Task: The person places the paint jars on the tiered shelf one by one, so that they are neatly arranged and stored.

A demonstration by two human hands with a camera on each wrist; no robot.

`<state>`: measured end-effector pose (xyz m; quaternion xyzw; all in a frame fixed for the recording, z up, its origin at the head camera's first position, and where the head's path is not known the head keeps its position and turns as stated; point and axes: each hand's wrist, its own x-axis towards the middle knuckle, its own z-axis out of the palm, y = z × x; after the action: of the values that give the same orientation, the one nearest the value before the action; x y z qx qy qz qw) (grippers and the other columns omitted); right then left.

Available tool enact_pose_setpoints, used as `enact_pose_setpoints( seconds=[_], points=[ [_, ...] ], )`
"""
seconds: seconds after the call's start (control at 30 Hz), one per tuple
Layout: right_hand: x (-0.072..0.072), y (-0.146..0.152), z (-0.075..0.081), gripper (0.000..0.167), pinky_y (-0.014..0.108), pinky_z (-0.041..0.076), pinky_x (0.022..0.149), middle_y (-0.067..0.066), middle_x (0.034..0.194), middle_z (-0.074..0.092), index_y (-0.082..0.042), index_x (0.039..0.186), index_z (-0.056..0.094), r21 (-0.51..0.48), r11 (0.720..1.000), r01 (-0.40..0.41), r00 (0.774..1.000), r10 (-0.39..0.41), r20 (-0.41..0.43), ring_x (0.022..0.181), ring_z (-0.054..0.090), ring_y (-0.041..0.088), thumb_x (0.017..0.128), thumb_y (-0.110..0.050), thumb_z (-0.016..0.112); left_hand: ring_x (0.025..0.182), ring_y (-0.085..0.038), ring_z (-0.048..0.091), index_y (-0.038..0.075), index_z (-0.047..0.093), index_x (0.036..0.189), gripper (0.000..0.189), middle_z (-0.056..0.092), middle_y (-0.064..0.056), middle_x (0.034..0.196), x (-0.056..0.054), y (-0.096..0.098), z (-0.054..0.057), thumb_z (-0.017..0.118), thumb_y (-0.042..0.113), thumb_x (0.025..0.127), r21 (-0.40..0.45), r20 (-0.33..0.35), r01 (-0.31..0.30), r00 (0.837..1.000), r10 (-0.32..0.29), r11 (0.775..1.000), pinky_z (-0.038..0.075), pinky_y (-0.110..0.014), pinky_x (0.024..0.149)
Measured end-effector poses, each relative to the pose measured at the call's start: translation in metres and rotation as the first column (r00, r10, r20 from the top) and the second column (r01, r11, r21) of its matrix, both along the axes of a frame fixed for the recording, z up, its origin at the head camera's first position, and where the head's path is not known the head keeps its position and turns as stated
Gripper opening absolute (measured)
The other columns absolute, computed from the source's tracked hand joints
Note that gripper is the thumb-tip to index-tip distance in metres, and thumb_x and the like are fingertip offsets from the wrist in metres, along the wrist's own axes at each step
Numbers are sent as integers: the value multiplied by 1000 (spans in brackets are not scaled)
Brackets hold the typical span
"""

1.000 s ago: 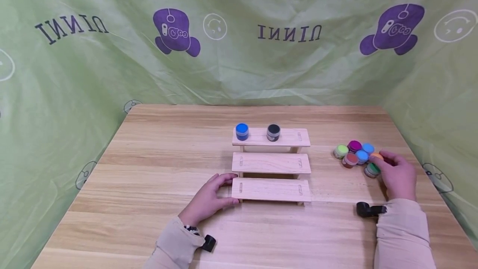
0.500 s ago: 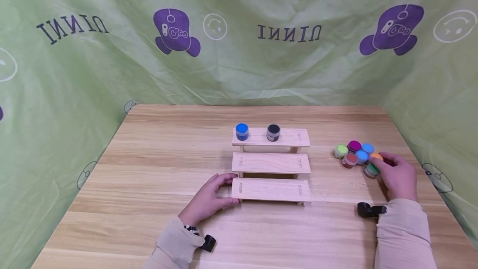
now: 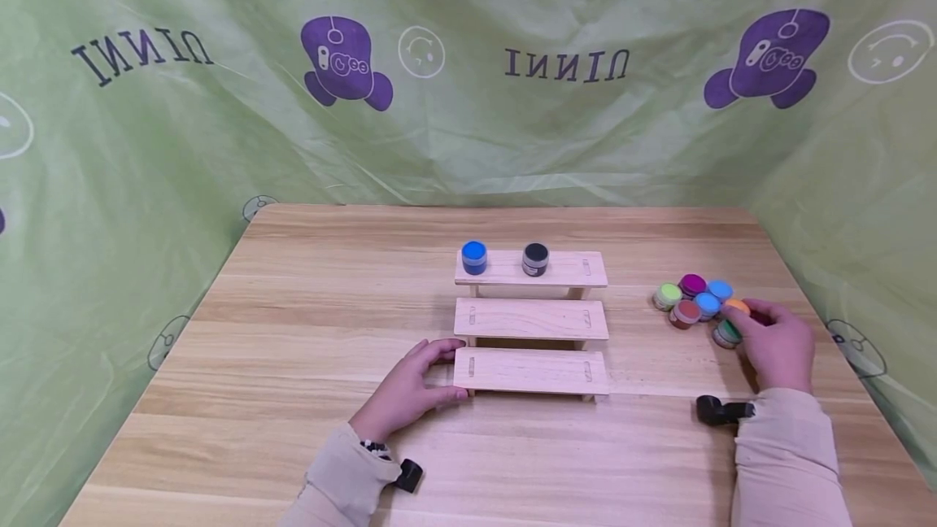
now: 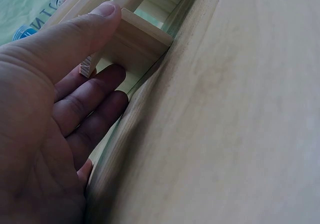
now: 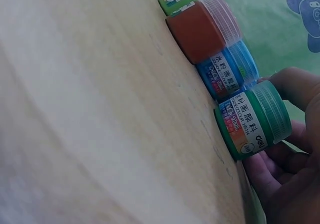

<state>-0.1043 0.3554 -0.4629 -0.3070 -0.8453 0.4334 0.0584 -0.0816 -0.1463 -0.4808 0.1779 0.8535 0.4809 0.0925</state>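
Observation:
A three-tier wooden stand sits mid-table. My left hand holds the left end of its lowest step, thumb along the front edge and fingers behind; in the left wrist view the hand hugs the step's end. On the top tier are a blue paint jar and a black paint jar. At the right, my right hand pinches an orange-lidded paint jar between thumb and fingers. Just in front stands a green paint jar, which hides the orange one in the right wrist view.
Beside the right hand cluster more paint jars: light green, purple, brown and two light blue ones. A green printed curtain hangs around the wooden table.
My right hand has shifted very slightly left, and the purple and nearer light blue jars have been nudged a little left. The left hand and the stand stay put.

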Motion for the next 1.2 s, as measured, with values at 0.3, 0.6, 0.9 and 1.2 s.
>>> enact_pose_setpoints(
  seconds=[0.3,0.6,0.9,1.2],
  points=[
    [1,0,3,77,17,40,70,18,137,53,-5,148,49,-43,997,57,998,-58,-16,104,50,22,91,-54,66,124,-19,56,20,60,136,69,67,6,120,0,1,1,90,29,75,4,20,-8,1000,8,1000,10,-44,123],
    [1,-1,8,75,13,42,74,-1,120,57,-11,147,52,-104,988,113,992,-118,-45,98,50,10,88,-53,71,129,-23,53,20,60,136,69,67,6,119,0,0,1,90,31,74,4,20,-16,1000,16,1000,12,-48,123],
    [0,-4,17,69,6,43,69,-16,97,54,-9,143,57,-181,971,157,978,-179,-111,90,50,1,86,-44,78,121,-20,58,16,59,137,70,67,3,119,-1,0,0,89,30,75,12,3,4,1000,-4,1000,10,-44,123],
    [1,-9,32,66,5,45,68,-15,100,55,-12,142,57,-240,959,152,972,-189,-141,92,50,2,87,-41,78,121,-17,57,16,60,137,70,67,6,119,-1,0,-1,90,30,75,4,15,-2,1000,2,1000,10,-41,123]
  ],
)
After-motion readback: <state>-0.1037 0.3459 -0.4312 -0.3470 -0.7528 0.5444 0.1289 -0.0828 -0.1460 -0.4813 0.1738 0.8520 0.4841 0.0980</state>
